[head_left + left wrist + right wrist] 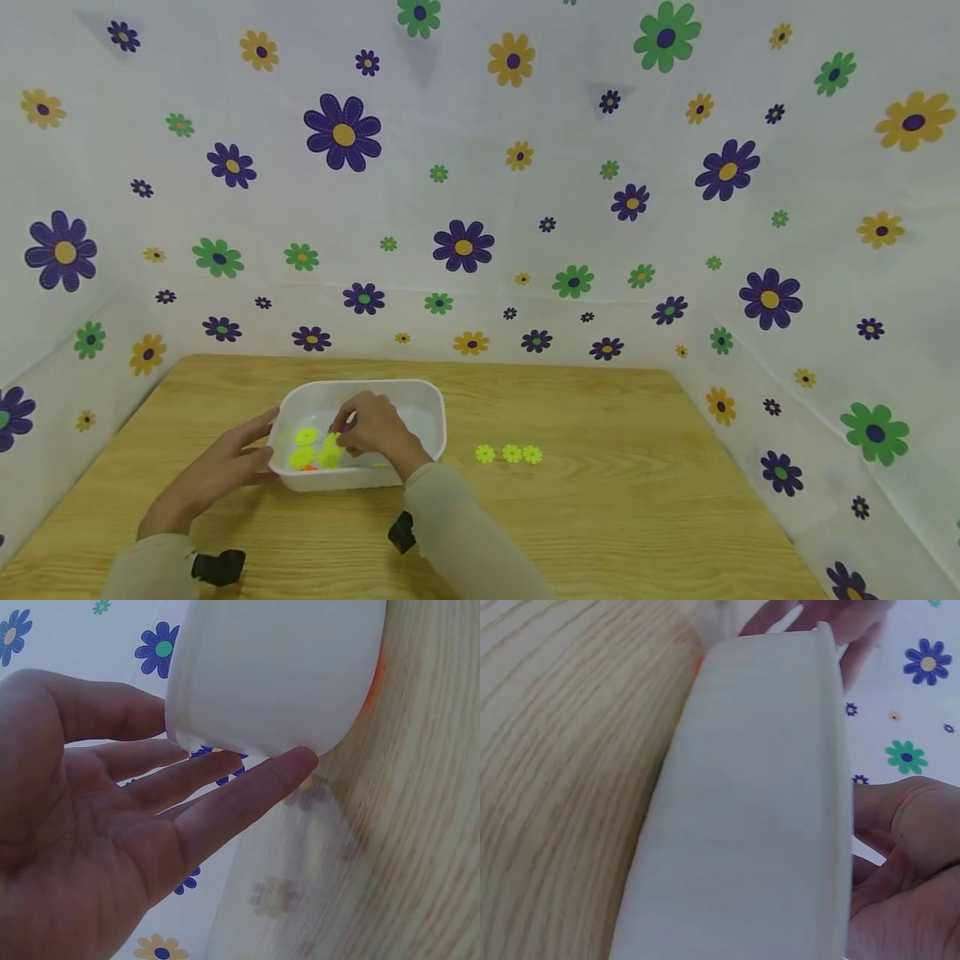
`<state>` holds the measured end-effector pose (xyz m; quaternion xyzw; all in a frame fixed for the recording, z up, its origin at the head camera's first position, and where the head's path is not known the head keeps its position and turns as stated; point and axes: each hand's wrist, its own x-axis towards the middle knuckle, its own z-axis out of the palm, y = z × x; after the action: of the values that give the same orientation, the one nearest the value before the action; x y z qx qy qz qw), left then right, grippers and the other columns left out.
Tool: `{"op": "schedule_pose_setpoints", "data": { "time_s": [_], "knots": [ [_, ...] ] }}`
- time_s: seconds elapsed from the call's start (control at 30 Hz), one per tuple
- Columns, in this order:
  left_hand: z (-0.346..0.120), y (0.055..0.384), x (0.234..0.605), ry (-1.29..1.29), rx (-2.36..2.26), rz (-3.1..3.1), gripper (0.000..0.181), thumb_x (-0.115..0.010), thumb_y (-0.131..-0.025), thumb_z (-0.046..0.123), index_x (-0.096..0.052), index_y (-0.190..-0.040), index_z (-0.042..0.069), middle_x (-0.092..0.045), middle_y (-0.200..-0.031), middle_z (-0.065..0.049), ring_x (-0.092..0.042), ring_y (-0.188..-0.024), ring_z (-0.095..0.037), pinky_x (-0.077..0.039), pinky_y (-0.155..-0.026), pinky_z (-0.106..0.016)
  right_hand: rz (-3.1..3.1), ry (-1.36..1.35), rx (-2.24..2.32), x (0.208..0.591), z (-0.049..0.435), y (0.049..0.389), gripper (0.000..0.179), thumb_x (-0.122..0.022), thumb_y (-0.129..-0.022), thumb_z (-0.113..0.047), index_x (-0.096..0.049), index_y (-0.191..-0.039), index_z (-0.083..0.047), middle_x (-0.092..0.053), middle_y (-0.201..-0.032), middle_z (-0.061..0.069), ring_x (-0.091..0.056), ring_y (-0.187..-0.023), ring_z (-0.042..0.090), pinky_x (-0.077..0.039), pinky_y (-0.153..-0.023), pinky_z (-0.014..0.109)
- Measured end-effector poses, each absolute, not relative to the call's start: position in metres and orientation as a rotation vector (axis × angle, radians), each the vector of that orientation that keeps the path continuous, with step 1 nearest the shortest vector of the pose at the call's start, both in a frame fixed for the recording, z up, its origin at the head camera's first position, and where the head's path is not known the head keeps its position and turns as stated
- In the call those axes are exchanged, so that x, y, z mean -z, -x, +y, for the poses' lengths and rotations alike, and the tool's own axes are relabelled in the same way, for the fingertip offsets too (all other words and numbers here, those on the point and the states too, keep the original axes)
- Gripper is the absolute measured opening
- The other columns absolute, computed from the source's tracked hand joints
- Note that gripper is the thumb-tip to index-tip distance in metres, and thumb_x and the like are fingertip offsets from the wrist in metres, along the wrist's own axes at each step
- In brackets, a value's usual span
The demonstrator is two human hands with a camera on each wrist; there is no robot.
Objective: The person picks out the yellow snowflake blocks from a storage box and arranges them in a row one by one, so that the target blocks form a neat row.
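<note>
A white plastic tub point(431, 392) holds several yellow flower-shaped discs point(302, 458) at its left end, with a bit of orange point(309, 468) among them. My right hand point(371, 425) reaches inside, its thumb and fingertips pinching a yellow flower-shaped disc point(332, 439) above the pile. In the right wrist view the tub's wall point(742, 795) hides those fingertips. My left hand point(217, 471) touches the tub's left end from outside. Its fingers point(247, 799) lie fairly straight against the wall in the left wrist view.
To the right of the tub, three yellow flower-shaped discs point(512, 454) lie in a row on the wooden table point(615, 500). A white flower-printed sheet point(480, 192) stands behind the table and along both sides.
</note>
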<state>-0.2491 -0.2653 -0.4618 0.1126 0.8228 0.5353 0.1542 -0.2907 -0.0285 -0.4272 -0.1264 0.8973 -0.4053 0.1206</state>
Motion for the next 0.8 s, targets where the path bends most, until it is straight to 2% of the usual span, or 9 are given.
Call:
{"op": "schedule_pose_setpoints", "data": {
  "time_s": [0.27, 0.5, 0.8],
  "knots": [
    [-0.265, 0.249, 0.463, -0.319, -1.53, 2.374, 0.075, -0.05, -0.104, 0.013, -0.008, -0.164, -0.002, -0.015, -0.166, -0.038, -0.045, -0.139, -0.058, -0.063, -0.094, -0.045, 2.558, 0.408, 1.291, 0.421, -0.013, 0.292, 0.007, -0.078, -0.088, -0.001, -0.08, -0.094, -0.005, -0.078, -0.083, 0.009, -0.065, -0.058, 0.01, -0.06, -0.056, 0.02],
    [-0.264, 0.248, 0.464, -0.321, -1.525, 2.377, 0.075, -0.05, -0.104, 0.015, -0.008, -0.164, -0.002, -0.016, -0.165, -0.038, -0.047, -0.138, -0.058, -0.064, -0.094, -0.045, 2.527, 0.427, 1.349, 0.412, 0.001, 0.286, 0.007, -0.077, -0.088, 0.0, -0.079, -0.094, -0.003, -0.077, -0.081, 0.01, -0.069, -0.061, 0.013, -0.066, -0.064, 0.03],
    [-0.264, 0.248, 0.463, -0.328, -1.521, 2.391, 0.076, -0.052, -0.104, 0.017, -0.01, -0.164, -0.001, -0.016, -0.166, -0.038, -0.046, -0.138, -0.059, -0.063, -0.095, -0.046, 2.519, 0.438, 1.334, 0.401, 0.018, 0.282, 0.008, -0.076, -0.09, 0.0, -0.079, -0.097, -0.004, -0.077, -0.082, 0.01, -0.07, -0.062, 0.013, -0.067, -0.068, 0.033]
  ]
}}
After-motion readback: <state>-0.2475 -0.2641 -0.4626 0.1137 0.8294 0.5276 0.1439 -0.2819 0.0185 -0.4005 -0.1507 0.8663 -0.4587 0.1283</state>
